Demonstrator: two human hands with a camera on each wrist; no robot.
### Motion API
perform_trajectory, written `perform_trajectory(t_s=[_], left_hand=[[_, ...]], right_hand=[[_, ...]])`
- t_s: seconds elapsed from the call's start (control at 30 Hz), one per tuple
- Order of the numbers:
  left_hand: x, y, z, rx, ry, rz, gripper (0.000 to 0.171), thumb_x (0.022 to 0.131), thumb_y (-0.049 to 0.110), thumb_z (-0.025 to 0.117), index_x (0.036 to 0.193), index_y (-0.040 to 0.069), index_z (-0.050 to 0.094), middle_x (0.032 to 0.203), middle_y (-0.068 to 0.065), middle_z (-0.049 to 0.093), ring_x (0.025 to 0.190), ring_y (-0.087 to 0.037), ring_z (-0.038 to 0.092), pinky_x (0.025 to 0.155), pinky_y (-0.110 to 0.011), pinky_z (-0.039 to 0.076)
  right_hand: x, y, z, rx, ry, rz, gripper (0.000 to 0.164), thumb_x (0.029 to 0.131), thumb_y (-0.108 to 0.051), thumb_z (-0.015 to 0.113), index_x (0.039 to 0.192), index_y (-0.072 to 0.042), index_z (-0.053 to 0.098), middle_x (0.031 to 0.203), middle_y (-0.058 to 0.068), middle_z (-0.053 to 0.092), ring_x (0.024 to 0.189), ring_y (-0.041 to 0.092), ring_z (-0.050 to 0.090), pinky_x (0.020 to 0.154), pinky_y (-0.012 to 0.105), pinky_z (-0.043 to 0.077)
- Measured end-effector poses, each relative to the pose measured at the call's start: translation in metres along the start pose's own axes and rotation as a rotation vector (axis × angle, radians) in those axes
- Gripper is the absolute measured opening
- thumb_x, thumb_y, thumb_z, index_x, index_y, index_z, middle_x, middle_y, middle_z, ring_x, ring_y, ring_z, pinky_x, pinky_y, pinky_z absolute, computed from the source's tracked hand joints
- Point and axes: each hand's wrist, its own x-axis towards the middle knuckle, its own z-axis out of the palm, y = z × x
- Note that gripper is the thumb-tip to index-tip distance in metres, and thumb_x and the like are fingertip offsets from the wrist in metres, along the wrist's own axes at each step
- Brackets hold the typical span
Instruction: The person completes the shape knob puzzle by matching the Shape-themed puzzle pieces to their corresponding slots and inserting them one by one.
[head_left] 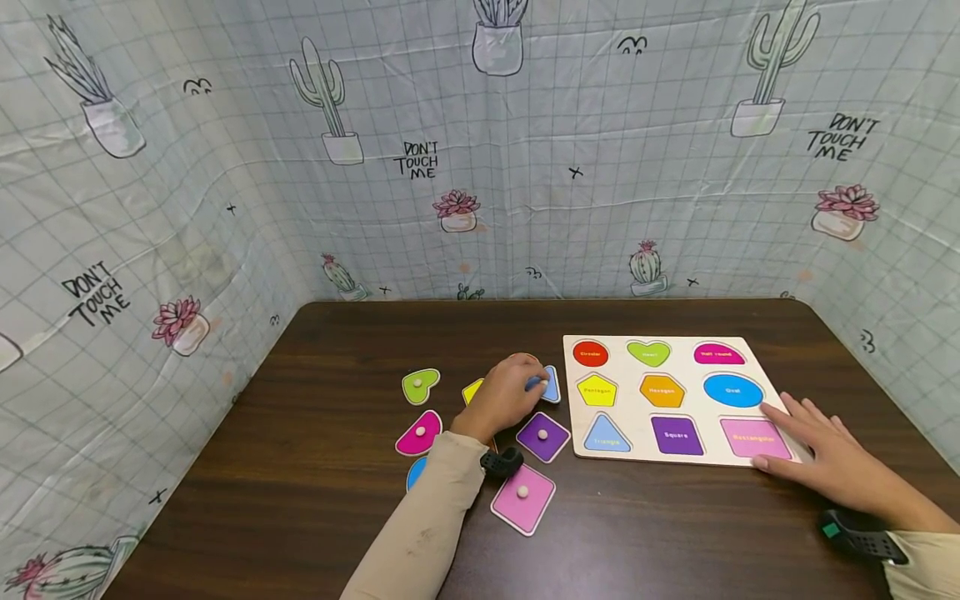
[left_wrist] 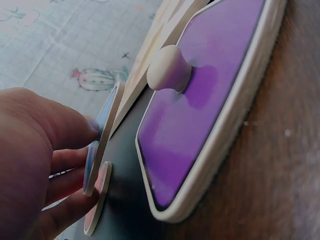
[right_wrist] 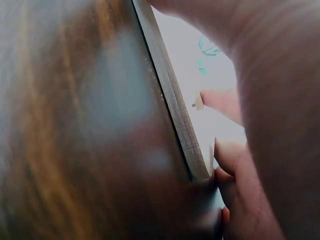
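Observation:
My left hand (head_left: 501, 396) pinches a light blue triangle puzzle piece (head_left: 553, 385), its thumb and fingertips around the knob side. In the left wrist view the triangle stands tilted, with a red piece (left_wrist: 98, 202) close behind it. Just nearer than that hand lies the purple square piece (head_left: 543, 436) with its knob up. My right hand (head_left: 828, 454) rests with spread fingers on the right edge of the wooden puzzle board (head_left: 621, 457). Its fingertips lie by the blue oval and the pink rectangle. Printed shapes with names fill the board.
Around the left forearm lie a green heart (head_left: 420, 386), a magenta half-round (head_left: 419, 433), a partly hidden blue piece (head_left: 415, 472), a partly hidden yellow piece (head_left: 471, 390) and a pink rectangle (head_left: 524, 502). A patterned cloth (head_left: 517, 267) rises behind the dark table (head_left: 300, 467).

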Motion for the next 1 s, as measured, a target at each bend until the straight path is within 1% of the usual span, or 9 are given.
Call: perform_trajectory(t_s=[0.17,0.4,0.57,0.67,0.73,0.87,1.0], left_hand=[[-0.0004,-0.0012,-0.0005,-0.017,0.03,0.011,0.021,0.098,0.021,0.065,0.113,0.011,0.076,0.121,-0.003,0.064,0.113,-0.018,0.061,0.102,-0.03,0.046],[-0.0048,-0.0029,-0.0012,-0.035,0.061,0.012,0.019,0.098,0.02,0.066,0.112,0.011,0.076,0.121,-0.004,0.064,0.114,-0.019,0.061,0.101,-0.031,0.047],[-0.0064,-0.0035,-0.0005,-0.064,0.083,0.031,0.018,0.096,0.02,0.068,0.109,0.011,0.078,0.117,-0.004,0.066,0.109,-0.019,0.062,0.096,-0.031,0.05],[-0.0068,-0.0039,0.0008,-0.095,0.099,0.034,0.017,0.096,0.019,0.07,0.108,0.011,0.079,0.115,-0.005,0.067,0.107,-0.019,0.063,0.092,-0.03,0.051],[-0.0069,-0.0041,0.0014,-0.12,0.102,0.023,0.018,0.095,0.02,0.07,0.109,0.011,0.078,0.116,-0.004,0.067,0.107,-0.019,0.063,0.091,-0.029,0.052],[-0.0057,-0.0043,0.0021,-0.171,0.106,-0.002,0.02,0.095,0.02,0.071,0.111,0.011,0.078,0.116,-0.004,0.066,0.108,-0.018,0.063,0.09,-0.025,0.052],[-0.0039,-0.0036,0.0031,-0.236,0.131,-0.007,0.02,0.094,0.018,0.072,0.111,0.009,0.078,0.115,-0.004,0.066,0.107,-0.019,0.062,0.09,-0.025,0.052]], right_hand=[[-0.0004,-0.0004,0.0004,-0.006,0.01,-0.012,0.081,0.09,-0.037,0.072,0.148,0.008,0.038,0.151,0.044,0.019,0.143,0.06,-0.001,0.109,0.068,-0.017],[0.0014,-0.0025,0.004,-0.024,0.001,0.018,0.083,0.09,-0.041,0.071,0.149,0.007,0.037,0.151,0.043,0.019,0.142,0.061,0.001,0.108,0.07,-0.014],[0.0024,-0.0045,0.006,-0.026,0.006,0.023,0.083,0.091,-0.042,0.071,0.149,0.006,0.037,0.151,0.044,0.019,0.14,0.064,0.002,0.108,0.072,-0.013],[0.0022,-0.0051,0.0064,-0.03,0.003,0.027,0.083,0.091,-0.042,0.071,0.149,0.007,0.037,0.151,0.045,0.018,0.14,0.064,0.002,0.107,0.072,-0.014],[0.0022,-0.0054,0.0063,-0.034,0.002,0.029,0.083,0.091,-0.043,0.071,0.148,0.007,0.037,0.151,0.045,0.018,0.14,0.064,0.002,0.107,0.072,-0.014],[0.0026,-0.0057,0.0055,-0.032,0.006,0.03,0.083,0.091,-0.042,0.07,0.149,0.007,0.037,0.151,0.045,0.018,0.14,0.064,0.002,0.107,0.072,-0.014],[0.0036,-0.0059,0.0044,-0.032,0.012,0.028,0.083,0.091,-0.042,0.07,0.149,0.007,0.037,0.151,0.044,0.019,0.14,0.064,0.002,0.107,0.072,-0.014]])
